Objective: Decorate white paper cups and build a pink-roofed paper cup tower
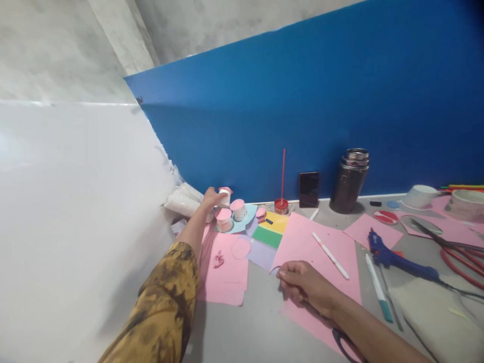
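At the back left, my left hand (213, 198) reaches out with its fingers closed round a small white paper cup (225, 197) with a pink top. Just in front stand two more such cups, a near pink-topped cup (224, 225) and a farther pink-topped cup (239, 212), on light blue paper (247, 219). My right hand (302, 282) is curled above a large pink sheet (298, 242), thumb and fingers pressed together. A thin curved edge shows at its fingertips, too small to name. Black scissor handles (342, 345) lie partly under my right forearm.
Stacked paper cups (183, 200) lean at the left wall. A red stick on a round base (281, 205), a phone (309, 189) and a dark flask (350, 181) stand along the blue board. Rightward lie a marker (374, 282), blue glue gun (401, 259) and red-handled scissors (454, 252).
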